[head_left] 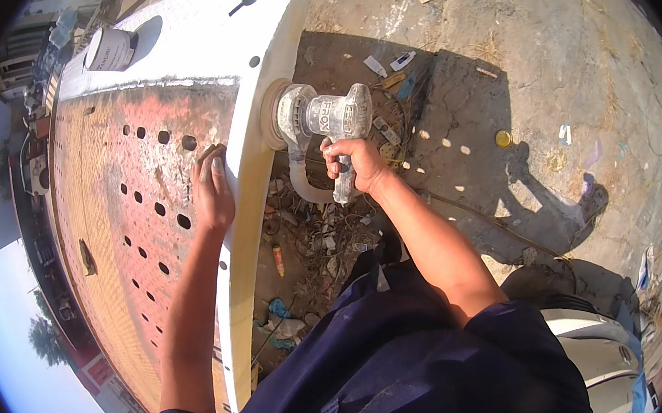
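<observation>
My right hand (358,163) is wrapped around the handle of a dusty grey power sander (328,116). The round pad of the tool sits against the pale side face of a long white metal frame (251,222). My left hand (215,193) lies on top of the worn, reddish perforated sheet (149,175) inside that frame, fingers stretched out beside one of its dark oval holes. Nothing shows in the left hand, though its palm is hidden. A curved pale tube runs below the sander's body, near the right hand.
A white tub (111,49) stands on the frame's far left part. Rubble and litter (319,241) lie on the ground below the frame. A cable (460,208) crosses the concrete to the right. A white vehicle-like body (593,359) stands at the lower right.
</observation>
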`<state>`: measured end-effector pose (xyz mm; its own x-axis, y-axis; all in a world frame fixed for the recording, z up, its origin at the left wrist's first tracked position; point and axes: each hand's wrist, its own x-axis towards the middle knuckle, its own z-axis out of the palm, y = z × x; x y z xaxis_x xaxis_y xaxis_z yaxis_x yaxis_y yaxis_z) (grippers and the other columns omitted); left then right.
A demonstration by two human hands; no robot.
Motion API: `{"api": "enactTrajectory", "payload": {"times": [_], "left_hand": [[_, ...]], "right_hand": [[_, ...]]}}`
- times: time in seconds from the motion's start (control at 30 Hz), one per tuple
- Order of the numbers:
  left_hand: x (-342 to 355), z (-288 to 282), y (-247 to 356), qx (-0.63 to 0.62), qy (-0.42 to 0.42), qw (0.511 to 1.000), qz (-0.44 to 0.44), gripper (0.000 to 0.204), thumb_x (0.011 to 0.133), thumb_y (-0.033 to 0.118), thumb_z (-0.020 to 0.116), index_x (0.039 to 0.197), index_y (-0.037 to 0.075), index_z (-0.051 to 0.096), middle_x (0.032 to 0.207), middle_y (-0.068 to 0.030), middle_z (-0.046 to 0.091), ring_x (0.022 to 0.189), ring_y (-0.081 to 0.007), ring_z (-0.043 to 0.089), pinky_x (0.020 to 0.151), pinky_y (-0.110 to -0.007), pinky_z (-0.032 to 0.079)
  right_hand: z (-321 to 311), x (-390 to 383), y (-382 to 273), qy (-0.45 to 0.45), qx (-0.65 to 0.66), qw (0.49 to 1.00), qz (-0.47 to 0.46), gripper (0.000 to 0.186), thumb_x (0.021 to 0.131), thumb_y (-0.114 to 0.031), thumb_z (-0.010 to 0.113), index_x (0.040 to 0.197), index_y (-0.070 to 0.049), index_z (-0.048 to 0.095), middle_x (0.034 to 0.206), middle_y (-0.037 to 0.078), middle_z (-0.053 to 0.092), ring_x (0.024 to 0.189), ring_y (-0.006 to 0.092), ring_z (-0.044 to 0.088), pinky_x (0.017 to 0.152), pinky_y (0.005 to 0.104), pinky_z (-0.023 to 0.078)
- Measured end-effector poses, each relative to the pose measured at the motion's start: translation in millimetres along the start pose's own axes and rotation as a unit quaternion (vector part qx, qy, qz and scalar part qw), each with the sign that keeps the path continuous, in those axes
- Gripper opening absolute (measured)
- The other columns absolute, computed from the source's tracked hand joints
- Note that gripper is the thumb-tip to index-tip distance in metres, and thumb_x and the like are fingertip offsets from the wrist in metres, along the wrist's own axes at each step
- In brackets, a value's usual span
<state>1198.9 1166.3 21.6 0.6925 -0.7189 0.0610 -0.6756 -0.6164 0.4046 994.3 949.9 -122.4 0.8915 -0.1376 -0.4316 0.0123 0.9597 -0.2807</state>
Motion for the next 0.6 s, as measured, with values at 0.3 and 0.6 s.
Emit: {"api": "enactTrajectory", "payload": {"times": [0.3, 0.6], "left_hand": [[-1.7, 0.8, -3.8, -0.012, 0.004, 1.0, 0.02, 0.043, 0.118, 0.021, 0.039, 0.136, -0.004, 0.068, 0.141, -0.0222, 0.066, 0.135, -0.0404, 0.058, 0.12, -0.049, 0.043], [-3.2, -1.1, -0.8, -0.019, -0.002, 1.0, 0.015, 0.043, 0.118, 0.021, 0.039, 0.136, -0.005, 0.068, 0.143, -0.022, 0.065, 0.136, -0.0405, 0.058, 0.12, -0.049, 0.043]], "right_hand": [[-0.6, -0.5, 9.6, 0.003, 0.019, 1.0, -0.014, 0.016, 0.088, -0.012, 0.071, 0.099, 0.0, 0.07, 0.078, 0.005, 0.064, 0.06, 0.0137, 0.062, 0.059, 0.0341, 0.053], [-5.0, -13.7, 24.1, 0.015, -0.011, 1.0, 0.018, 0.02, 0.088, -0.01, 0.07, 0.104, 0.002, 0.068, 0.078, 0.007, 0.065, 0.059, 0.0151, 0.06, 0.059, 0.036, 0.052]]}}
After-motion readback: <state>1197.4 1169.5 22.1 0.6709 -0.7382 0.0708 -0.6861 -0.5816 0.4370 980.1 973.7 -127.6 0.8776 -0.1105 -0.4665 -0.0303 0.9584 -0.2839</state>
